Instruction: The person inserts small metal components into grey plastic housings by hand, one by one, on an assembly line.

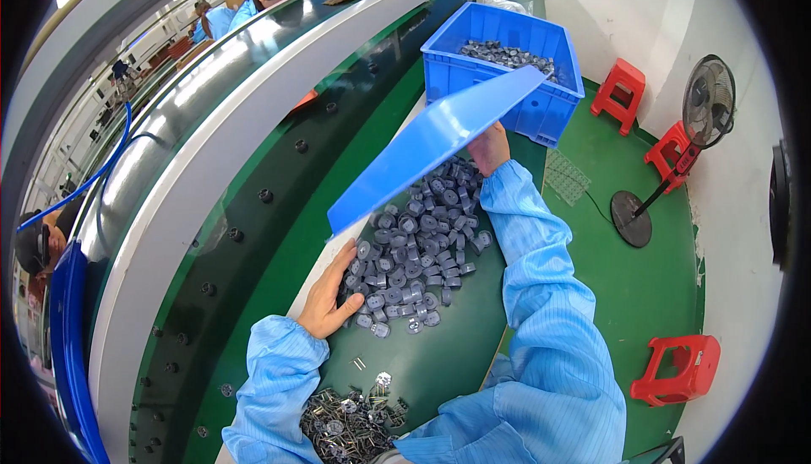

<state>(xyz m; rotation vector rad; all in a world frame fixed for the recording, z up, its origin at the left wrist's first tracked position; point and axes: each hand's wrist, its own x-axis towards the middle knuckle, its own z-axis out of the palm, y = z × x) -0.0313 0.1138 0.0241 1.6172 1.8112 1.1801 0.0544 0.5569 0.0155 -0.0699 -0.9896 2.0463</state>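
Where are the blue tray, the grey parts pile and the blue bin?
blue tray (pixel 435 139), head view, middle of its flat underside.
grey parts pile (pixel 414 253), head view, centre of the heap.
blue bin (pixel 473 71), head view, its front wall.

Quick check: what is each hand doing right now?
Left hand: open, resting against the pile of grey parts.
Right hand: closed on the tilted blue tray.

Beyond you: deep blue plastic crate (pixel 541 118) of grey parts | three red plastic stools (pixel 619 92) on green floor (pixel 634 287) | black pedestal fan (pixel 708 101) by white wall (pixel 642 8)
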